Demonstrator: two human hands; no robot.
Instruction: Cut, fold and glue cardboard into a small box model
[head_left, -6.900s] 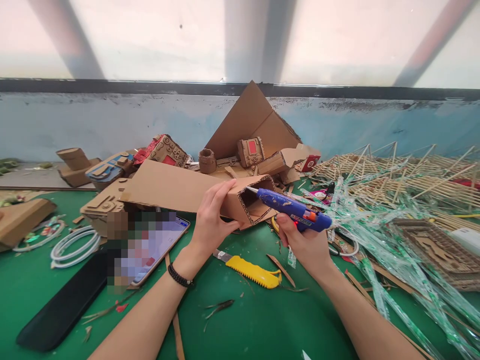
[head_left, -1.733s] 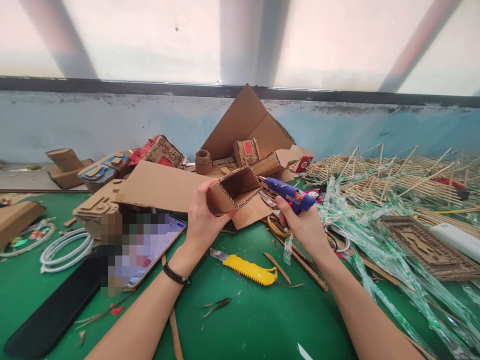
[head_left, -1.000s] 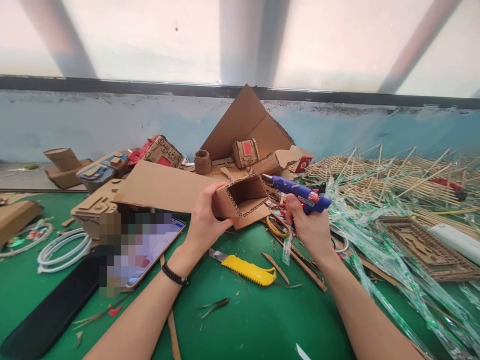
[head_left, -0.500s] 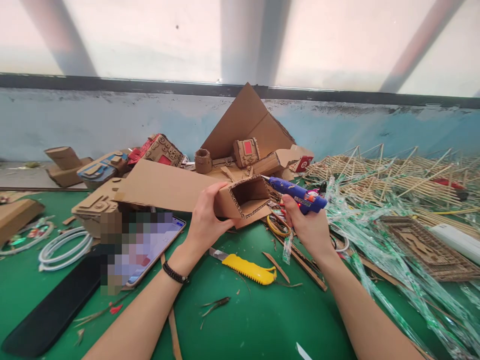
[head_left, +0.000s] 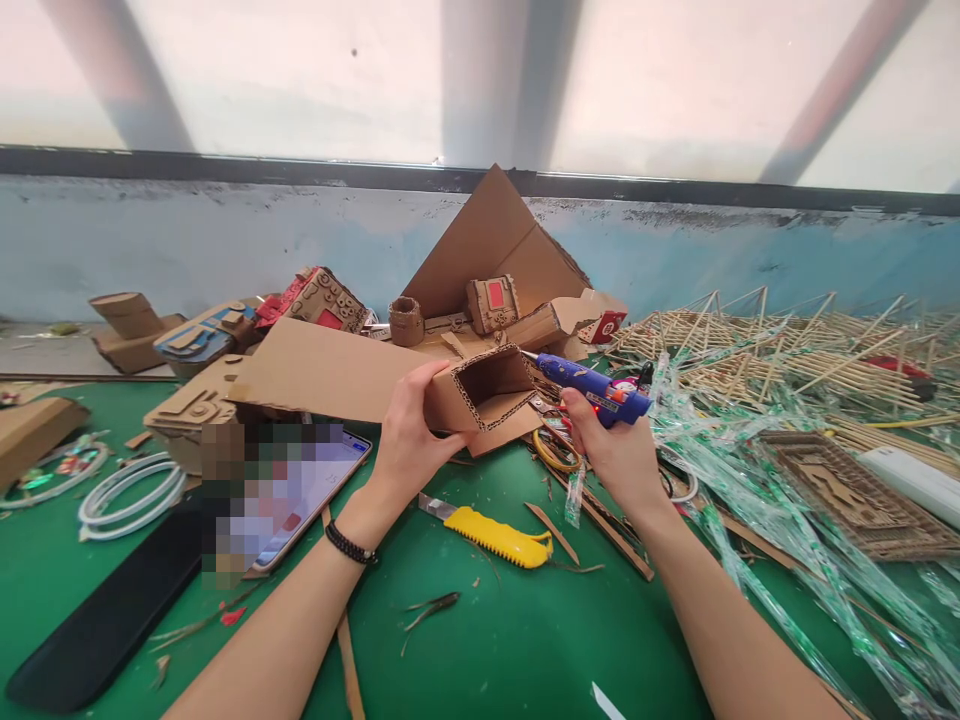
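Note:
My left hand (head_left: 411, 425) is closed around the side of a small open-ended cardboard box (head_left: 450, 400), thumb below and fingers on top. The box's square opening faces toward me and to the right. Behind it, a long flat cardboard sheet (head_left: 322, 370) stretches to the left; whether it joins the box I cannot tell. In my right hand (head_left: 611, 455) is a blue hot glue gun (head_left: 589, 383), its nozzle pointing left at the upper right rim of the box. A yellow utility knife (head_left: 499, 535) lies on the green table below the box.
At left are a phone (head_left: 315, 500), a black strip-shaped object (head_left: 112, 600) and a coiled white cable (head_left: 131, 497). Cardboard models (head_left: 322, 300) line the back by the wall. Thin wooden sticks (head_left: 750, 340) and crumpled clear plastic (head_left: 750, 500) cover the right side. Cardboard scraps dot the green table (head_left: 465, 660).
The box has turned slightly in my left hand, its opening shifting a little to the left and up. The glue gun has barely moved and stays beside the rim.

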